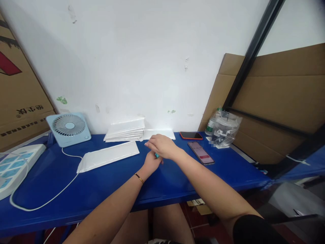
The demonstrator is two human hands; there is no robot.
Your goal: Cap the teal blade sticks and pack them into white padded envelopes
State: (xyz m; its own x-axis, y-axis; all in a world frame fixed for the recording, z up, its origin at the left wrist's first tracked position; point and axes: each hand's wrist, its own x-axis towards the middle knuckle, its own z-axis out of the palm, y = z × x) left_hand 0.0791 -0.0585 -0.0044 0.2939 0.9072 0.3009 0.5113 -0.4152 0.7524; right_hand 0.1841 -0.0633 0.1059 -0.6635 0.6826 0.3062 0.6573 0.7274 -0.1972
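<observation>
My left hand (152, 162) is closed round a small teal thing (157, 155), of which only a bit shows between the two hands. I cannot make out its kind. Crossing over the top of it, my right hand (162, 146) has its fingers together and bent to the left; what they hold, if anything, is hidden. Both hands are above the blue table (167, 183). Nearest to them on the left lies a flat white padded envelope (109, 156). Behind the hands is another flat white envelope (166, 134), partly covered by the right hand.
A stack of white envelopes (125, 130) sits against the wall. Left are a light blue fan (69, 128), its cable and a power strip (17, 166). On the right lie two phones (191, 135), (200, 153), near a bottle (210, 125) and a clear plastic bag (224, 132).
</observation>
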